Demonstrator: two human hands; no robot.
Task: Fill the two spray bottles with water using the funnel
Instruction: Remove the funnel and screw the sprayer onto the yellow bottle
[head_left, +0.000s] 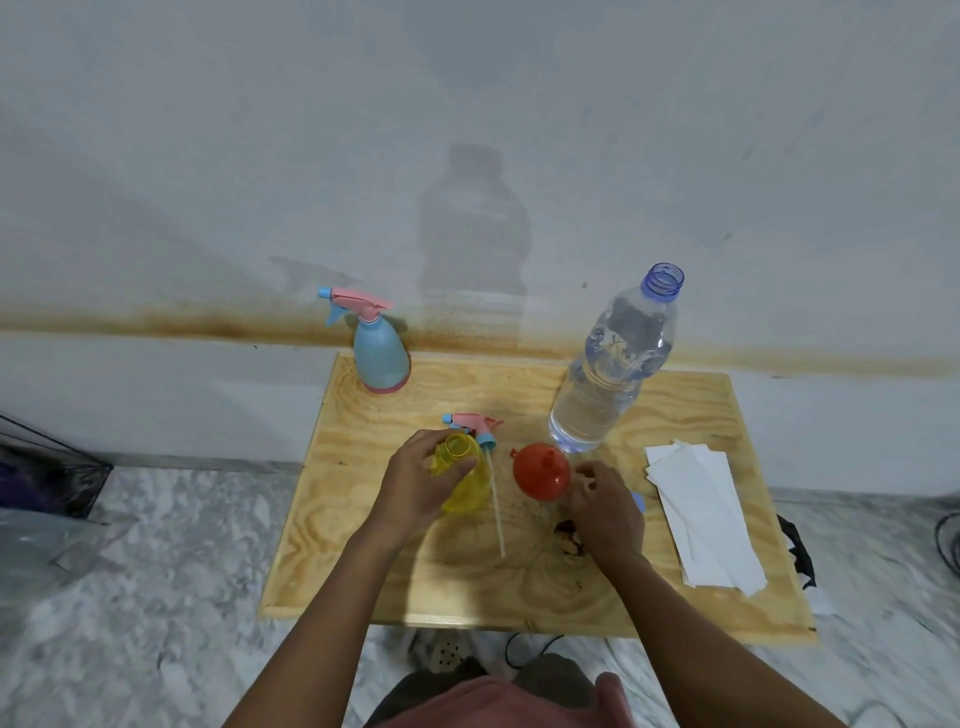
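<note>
My left hand (423, 475) grips the neck of a yellow spray bottle (466, 486) that stands open-topped on the wooden board (395, 582). Its pink and blue spray head (475, 427) lies just behind it, with the white dip tube (497, 512) running toward me. A red funnel (541, 470) rests upside down on the board. My right hand (605, 506) hovers right beside it, fingers loosely curled, holding nothing. A blue spray bottle (381, 353) with its head on stands at the back left. An uncapped clear water bottle (613, 364) stands at the back right.
Folded white paper sheets (706, 519) lie on the right part of the board. A small blue cap (639, 503) peeks out behind my right hand. The wall runs right behind the board. A power strip (447, 656) and cables lie on the marble floor below the front edge.
</note>
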